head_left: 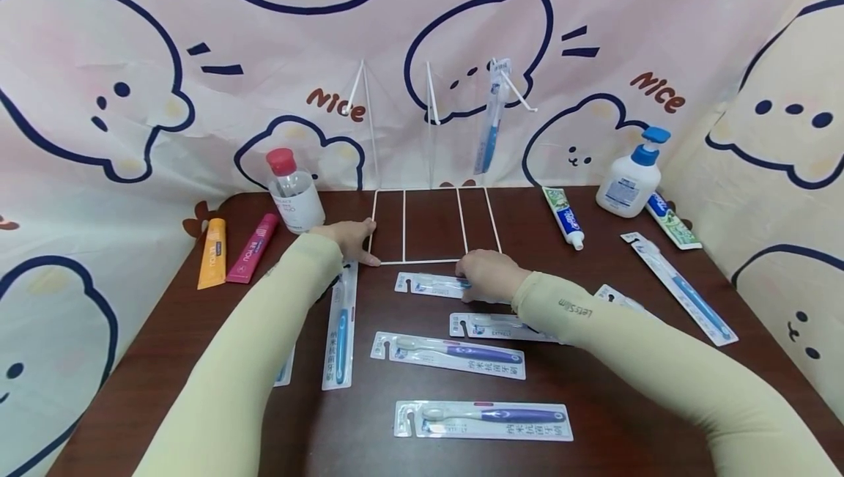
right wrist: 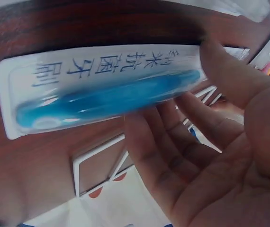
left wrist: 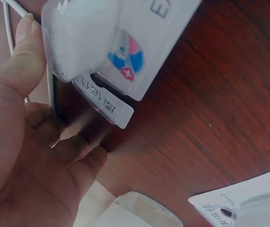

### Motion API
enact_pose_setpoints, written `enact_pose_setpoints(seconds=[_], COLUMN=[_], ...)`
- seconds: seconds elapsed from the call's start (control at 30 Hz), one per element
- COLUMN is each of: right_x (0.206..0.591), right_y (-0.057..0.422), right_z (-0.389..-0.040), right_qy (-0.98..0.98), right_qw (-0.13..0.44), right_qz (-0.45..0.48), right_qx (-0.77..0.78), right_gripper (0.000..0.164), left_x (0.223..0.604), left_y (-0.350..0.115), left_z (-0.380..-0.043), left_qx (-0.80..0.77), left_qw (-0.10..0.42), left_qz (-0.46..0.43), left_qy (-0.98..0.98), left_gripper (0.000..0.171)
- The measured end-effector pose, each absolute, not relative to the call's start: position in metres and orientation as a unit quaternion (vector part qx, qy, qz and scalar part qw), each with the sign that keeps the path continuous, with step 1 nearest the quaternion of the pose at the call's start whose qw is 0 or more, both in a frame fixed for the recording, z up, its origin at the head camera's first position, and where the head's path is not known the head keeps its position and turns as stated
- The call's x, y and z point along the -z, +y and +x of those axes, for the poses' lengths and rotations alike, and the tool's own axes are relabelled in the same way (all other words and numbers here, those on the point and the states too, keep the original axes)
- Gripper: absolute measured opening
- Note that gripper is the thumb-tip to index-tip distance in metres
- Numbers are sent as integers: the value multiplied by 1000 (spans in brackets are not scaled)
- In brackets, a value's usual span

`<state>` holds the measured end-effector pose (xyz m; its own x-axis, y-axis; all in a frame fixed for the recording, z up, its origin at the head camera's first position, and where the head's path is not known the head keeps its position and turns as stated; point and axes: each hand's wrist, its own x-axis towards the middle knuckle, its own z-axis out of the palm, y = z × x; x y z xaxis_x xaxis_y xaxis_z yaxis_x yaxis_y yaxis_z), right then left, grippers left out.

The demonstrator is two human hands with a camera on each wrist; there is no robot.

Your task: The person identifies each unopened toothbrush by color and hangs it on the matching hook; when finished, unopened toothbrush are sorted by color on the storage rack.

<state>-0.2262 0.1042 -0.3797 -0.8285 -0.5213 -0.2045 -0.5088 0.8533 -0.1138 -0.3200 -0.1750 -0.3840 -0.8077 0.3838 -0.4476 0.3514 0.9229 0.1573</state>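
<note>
My left hand (head_left: 352,239) touches the left side of a white wire rack (head_left: 428,262); in the left wrist view its thumb (left wrist: 28,52) lies at the wire and its fingers are loosely bent over the table. My right hand (head_left: 491,274) pinches a packaged toothbrush (head_left: 425,284) in front of the rack. The right wrist view shows its blue handle (right wrist: 106,99) in clear packaging, thumb above and fingers below. One packaged blue toothbrush (head_left: 489,125) hangs on the rack's right hook (head_left: 521,91).
Several packaged toothbrushes lie around, including purple ones (head_left: 484,420) in front and blue ones at left (head_left: 340,338) and right (head_left: 686,290). A red-capped bottle (head_left: 297,198), orange tube (head_left: 212,253) and pink tube (head_left: 253,248) stand or lie left. Toothpaste (head_left: 563,217) and a pump bottle (head_left: 629,180) are right.
</note>
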Motion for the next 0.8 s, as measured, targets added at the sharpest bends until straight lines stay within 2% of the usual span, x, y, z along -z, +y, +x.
enact_pose_setpoints(seconds=[0.2,0.43,0.57,0.8], right_x=[385,384,373,342], right_y=[107,116,123,146], right_z=[-237,-246,-244,-241], right_qy=[956,949,955,960], right_qw=[152,179,160,79], right_qz=[-244,-250,-237,-216], right_qx=[62,73,75,162], right_gripper=[48,37,34,34], left_x=[385,387,387,383], left_y=[-173,-171,-170,-172], left_z=[-319,-319,-320,-320], left_qx=[-32,-31,-32,-45], left_qw=[243,247,250,256], left_qz=[190,192,192,181], left_qy=[951,949,948,949], left_gripper=[96,96,96,96])
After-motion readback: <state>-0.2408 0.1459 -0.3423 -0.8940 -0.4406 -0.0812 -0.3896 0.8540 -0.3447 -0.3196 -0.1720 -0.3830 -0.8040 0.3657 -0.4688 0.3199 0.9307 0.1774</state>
